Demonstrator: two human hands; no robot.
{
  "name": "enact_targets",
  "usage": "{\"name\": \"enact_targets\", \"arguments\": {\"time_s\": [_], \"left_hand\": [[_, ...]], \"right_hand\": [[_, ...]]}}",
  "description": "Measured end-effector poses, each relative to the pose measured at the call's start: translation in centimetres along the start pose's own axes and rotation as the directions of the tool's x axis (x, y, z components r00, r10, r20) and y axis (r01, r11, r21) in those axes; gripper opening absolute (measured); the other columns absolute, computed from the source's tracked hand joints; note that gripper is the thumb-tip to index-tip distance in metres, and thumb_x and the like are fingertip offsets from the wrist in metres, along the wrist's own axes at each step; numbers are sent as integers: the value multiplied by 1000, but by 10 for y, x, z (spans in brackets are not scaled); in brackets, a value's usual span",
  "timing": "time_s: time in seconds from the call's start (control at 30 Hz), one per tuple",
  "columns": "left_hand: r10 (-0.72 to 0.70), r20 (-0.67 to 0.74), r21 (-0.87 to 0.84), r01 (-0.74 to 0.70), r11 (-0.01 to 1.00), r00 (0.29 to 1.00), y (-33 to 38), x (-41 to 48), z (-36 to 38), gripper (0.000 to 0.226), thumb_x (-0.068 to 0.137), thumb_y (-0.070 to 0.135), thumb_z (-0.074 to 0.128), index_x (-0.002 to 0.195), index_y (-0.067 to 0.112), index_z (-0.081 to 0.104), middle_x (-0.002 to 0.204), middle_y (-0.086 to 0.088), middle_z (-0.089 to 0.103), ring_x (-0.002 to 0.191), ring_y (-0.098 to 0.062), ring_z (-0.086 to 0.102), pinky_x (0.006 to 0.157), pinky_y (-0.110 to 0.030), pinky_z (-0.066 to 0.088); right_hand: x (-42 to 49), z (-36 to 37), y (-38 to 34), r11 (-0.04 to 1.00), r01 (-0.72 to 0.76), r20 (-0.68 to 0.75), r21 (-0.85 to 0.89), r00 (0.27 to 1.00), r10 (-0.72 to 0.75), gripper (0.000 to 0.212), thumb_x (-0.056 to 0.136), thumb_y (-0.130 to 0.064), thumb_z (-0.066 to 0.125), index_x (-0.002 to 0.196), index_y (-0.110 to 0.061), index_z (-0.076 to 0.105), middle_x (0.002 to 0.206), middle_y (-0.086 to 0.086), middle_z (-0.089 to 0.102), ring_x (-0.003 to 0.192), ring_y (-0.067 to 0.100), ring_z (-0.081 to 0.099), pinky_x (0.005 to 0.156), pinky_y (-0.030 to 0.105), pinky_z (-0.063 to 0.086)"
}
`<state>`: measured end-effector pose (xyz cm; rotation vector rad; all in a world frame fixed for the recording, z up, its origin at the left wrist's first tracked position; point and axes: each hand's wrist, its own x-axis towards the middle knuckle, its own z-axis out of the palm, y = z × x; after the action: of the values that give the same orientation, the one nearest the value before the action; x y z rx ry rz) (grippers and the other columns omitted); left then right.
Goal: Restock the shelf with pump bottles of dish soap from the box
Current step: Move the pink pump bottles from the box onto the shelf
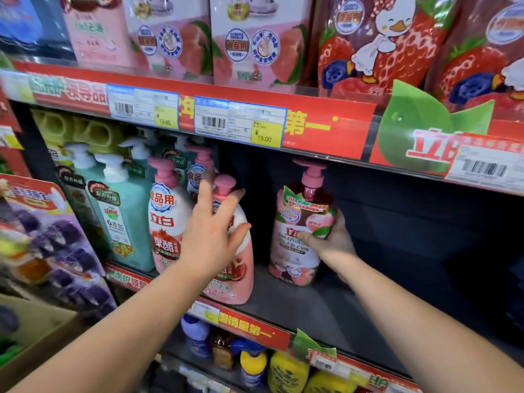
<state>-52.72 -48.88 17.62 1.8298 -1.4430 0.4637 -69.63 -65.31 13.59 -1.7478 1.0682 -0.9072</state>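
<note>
My right hand (331,239) has its fingers curled round the lower body of the peach-label pump bottle (300,222), which stands upright on the middle shelf (297,307), apart from the row to its left. My left hand (211,231) is spread wide, with straight fingers against the pink pomegranate bottle (235,279) at the shelf's front lip, gripping nothing. I judge the risk is there: a nudge forward could tip that bottle off the edge, and a careless release could rock the peach one
</note>
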Motion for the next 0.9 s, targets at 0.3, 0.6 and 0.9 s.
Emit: {"name": "enact_targets", "arguments": {"time_s": [0.3, 0.6, 0.9], "left_hand": [[3, -2, 6, -3, 1000, 1000, -5, 0, 1, 37, 80, 22, 69, 113, 8, 61, 148, -31, 17, 94, -49, 58, 74, -47, 51], [9, 13, -25, -8, 1000, 1000, -7, 0, 5, 28, 80, 21, 70, 102, 7, 62, 152, -27, 11, 107, -45, 56, 73, -42, 51], [-84, 77, 206, 67, 976, 993, 5, 2, -2, 44, 77, 28, 73, 113, 8, 58, 153, -28, 3, 125, -46, 41, 95, -45, 40]], "right_hand": [[19, -2, 5, 1000, -9, 33, -20, 999, 10, 79, 69, -19, 83, 132, -21, 35, 110, -5, 61, 101, 15, 60, 91, 33, 47], [18, -3, -1, 990, -42, 41, -134, 998, 48, 81, 69, -28, 83, 133, -17, 34, 122, 1, 60, 112, 23, 58, 98, 38, 46], [4, -9, -16, 921, -104, 67, -377, 988, 139, 87, 75, -50, 72, 140, -10, 30, 141, 13, 45, 123, 33, 51, 96, 38, 47]]}}
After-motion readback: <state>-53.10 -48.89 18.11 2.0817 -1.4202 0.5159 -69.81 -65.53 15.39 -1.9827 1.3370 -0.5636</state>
